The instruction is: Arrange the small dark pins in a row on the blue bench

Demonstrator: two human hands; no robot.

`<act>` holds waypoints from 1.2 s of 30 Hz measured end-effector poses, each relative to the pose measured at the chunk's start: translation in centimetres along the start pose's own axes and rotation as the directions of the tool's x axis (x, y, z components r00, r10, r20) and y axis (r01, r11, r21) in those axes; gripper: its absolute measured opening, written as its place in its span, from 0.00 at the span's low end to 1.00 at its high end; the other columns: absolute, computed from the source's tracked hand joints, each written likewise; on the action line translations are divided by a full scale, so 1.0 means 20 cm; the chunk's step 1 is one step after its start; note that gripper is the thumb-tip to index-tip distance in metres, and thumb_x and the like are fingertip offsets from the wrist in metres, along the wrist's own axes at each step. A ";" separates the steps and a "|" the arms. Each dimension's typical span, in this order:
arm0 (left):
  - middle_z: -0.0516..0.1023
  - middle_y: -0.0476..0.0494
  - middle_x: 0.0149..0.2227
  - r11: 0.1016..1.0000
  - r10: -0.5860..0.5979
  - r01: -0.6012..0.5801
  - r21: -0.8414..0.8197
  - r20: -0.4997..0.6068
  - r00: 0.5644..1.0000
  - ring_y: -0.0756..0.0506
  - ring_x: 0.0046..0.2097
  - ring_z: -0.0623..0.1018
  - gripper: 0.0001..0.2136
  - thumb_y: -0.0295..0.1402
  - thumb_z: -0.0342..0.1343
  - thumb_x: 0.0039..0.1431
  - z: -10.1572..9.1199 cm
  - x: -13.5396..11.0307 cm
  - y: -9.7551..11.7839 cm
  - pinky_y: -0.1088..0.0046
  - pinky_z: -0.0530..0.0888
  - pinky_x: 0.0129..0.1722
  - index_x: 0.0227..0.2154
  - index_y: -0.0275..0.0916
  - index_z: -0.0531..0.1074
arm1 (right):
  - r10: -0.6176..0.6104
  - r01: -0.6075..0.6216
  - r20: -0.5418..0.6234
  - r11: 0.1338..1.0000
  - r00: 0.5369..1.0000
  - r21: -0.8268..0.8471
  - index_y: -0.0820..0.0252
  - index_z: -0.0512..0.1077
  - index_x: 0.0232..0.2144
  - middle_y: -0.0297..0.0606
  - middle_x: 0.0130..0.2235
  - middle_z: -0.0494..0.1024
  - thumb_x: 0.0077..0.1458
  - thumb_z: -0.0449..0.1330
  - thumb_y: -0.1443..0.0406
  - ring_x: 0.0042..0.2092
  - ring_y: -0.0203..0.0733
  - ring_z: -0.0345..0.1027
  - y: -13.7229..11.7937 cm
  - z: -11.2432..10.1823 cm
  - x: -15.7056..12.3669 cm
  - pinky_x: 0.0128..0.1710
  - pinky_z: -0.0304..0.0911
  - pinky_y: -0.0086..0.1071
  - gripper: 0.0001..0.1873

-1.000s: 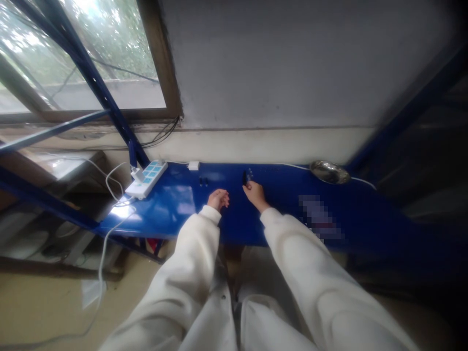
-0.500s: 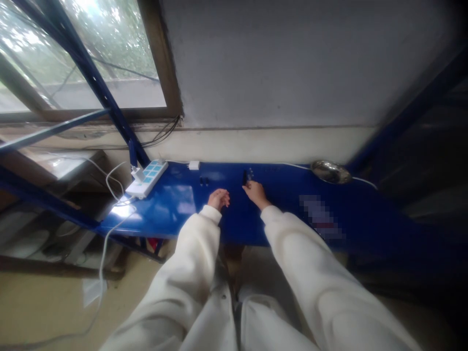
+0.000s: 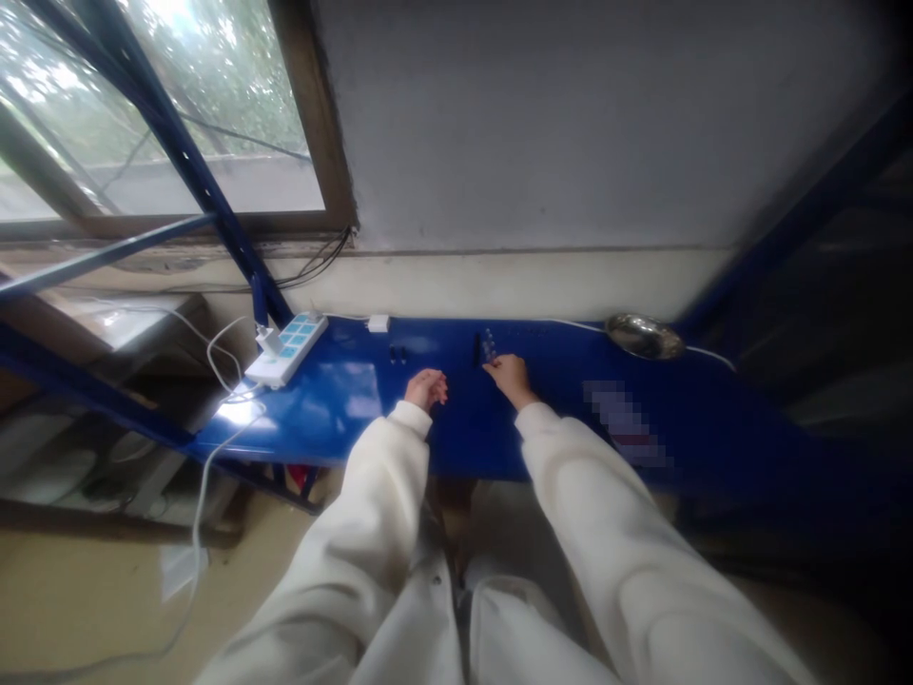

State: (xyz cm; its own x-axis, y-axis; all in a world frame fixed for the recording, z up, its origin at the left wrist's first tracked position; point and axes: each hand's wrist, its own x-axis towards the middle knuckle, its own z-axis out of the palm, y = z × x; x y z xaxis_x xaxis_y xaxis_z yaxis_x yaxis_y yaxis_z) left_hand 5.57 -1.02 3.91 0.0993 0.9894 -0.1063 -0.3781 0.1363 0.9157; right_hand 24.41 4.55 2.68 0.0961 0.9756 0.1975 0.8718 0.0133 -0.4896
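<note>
On the blue table (image 3: 456, 442), my right hand (image 3: 510, 376) is closed in a pinch, its fingertips at the near end of a short column of small clear pieces (image 3: 489, 341). What the fingertips grip is too small to make out. Just left of that column lies a slim black bar (image 3: 477, 348). My left hand (image 3: 427, 388) rests loosely curled over the table, fingers a little apart, with nothing visible in it. Beyond it, two small dark cylindrical pieces (image 3: 398, 355) are side by side.
A white power strip (image 3: 289, 350) with plugs and cables stands at the left end. A white adapter (image 3: 378, 323) sits at the back edge. A shiny metal bowl (image 3: 644, 337) is at the back right, near a blurred-out flat item (image 3: 624, 423). Blue frame posts flank the table.
My right hand has shifted slightly right, away from the black bar, which now shows whole. More of the clear column is visible. My left hand has hardly moved.
</note>
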 end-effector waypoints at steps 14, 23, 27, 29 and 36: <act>0.67 0.50 0.15 1.000 -0.002 0.002 0.000 -0.009 1.000 0.53 0.15 0.67 0.12 0.36 0.57 0.40 0.00 0.00 0.00 0.76 0.61 0.15 0.22 0.34 0.62 | 0.015 -0.012 -0.074 0.999 0.997 0.039 0.61 0.74 0.30 0.42 0.30 0.76 0.45 0.58 0.61 0.32 0.38 0.69 0.00 0.01 -0.02 0.30 0.58 0.27 0.11; 0.67 0.50 0.15 1.000 0.001 -0.001 0.008 -0.011 1.000 0.53 0.15 0.66 0.12 0.37 0.57 0.39 0.00 0.00 0.00 0.77 0.61 0.15 0.22 0.34 0.62 | 0.009 -0.007 -0.082 1.000 0.997 0.030 0.63 0.73 0.30 0.43 0.31 0.76 0.45 0.57 0.61 0.33 0.39 0.68 0.00 0.01 -0.02 0.31 0.59 0.27 0.11; 0.67 0.51 0.15 1.000 -0.003 0.003 0.009 -0.010 1.000 0.53 0.15 0.67 0.14 0.38 0.58 0.37 0.00 0.00 0.00 0.77 0.62 0.15 0.22 0.34 0.62 | 0.017 -0.016 -0.077 1.000 0.997 0.012 0.64 0.72 0.32 0.44 0.31 0.75 0.46 0.56 0.62 0.33 0.39 0.68 -0.01 0.02 -0.04 0.32 0.59 0.28 0.12; 0.67 0.50 0.15 1.000 -0.004 0.004 0.006 -0.009 1.000 0.53 0.15 0.67 0.14 0.38 0.58 0.37 0.00 0.00 0.00 0.77 0.62 0.15 0.22 0.34 0.62 | 0.015 -0.015 -0.087 1.000 0.996 0.007 0.64 0.72 0.32 0.44 0.31 0.75 0.46 0.55 0.63 0.34 0.40 0.68 -0.01 0.02 -0.05 0.33 0.59 0.29 0.12; 0.67 0.51 0.15 1.000 -0.008 0.008 0.012 -0.010 1.000 0.53 0.16 0.67 0.14 0.38 0.59 0.37 0.00 0.00 0.00 0.77 0.62 0.15 0.22 0.34 0.62 | 0.022 -0.015 -0.112 0.998 0.993 0.068 0.68 0.68 0.39 0.44 0.32 0.74 0.45 0.56 0.65 0.35 0.41 0.67 0.00 0.02 -0.07 0.37 0.59 0.30 0.17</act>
State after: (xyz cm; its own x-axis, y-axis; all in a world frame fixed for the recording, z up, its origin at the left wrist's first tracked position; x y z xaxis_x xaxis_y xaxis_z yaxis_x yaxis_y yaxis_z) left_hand 5.67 -1.05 3.93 0.0934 0.9887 -0.1176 -0.3660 0.1440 0.9194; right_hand 24.00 3.36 2.03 0.1687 0.9449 0.2804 0.8357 0.0137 -0.5490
